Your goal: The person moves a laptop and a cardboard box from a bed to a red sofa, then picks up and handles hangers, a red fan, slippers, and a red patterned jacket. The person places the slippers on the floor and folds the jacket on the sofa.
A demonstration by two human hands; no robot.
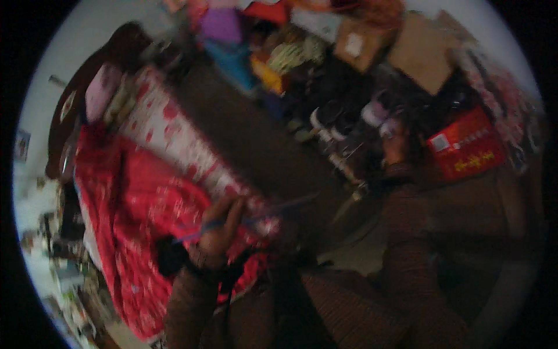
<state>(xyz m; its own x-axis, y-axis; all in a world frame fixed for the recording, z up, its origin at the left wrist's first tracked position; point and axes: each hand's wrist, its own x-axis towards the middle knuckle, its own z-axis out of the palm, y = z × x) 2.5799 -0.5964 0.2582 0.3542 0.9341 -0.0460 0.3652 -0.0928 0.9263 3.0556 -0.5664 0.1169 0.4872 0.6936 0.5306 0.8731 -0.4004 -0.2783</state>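
My left hand [224, 224] is closed around a thin bluish stick-like thing [290, 204], blurred, which sticks out on both sides of the fist. Below that hand lies a red patterned quilt [152, 200] on a bed with a white and red floral sheet [174, 139]. My right hand [396, 141] is stretched forward at a low heap of shoes. Its fingers are at a pale lilac shoe [374, 112]; dimness and blur hide whether they grip it. Dark shoes with white soles [327, 122] lie just left of it.
A red box [468, 144] bearing writing and a printed code stands right of my right hand. Cardboard boxes [420, 52] and bundled cloths [296, 54] are piled beyond the shoes. Dark brown floor [248, 126] runs between bed and pile. A brown headboard [69, 91] rises far left.
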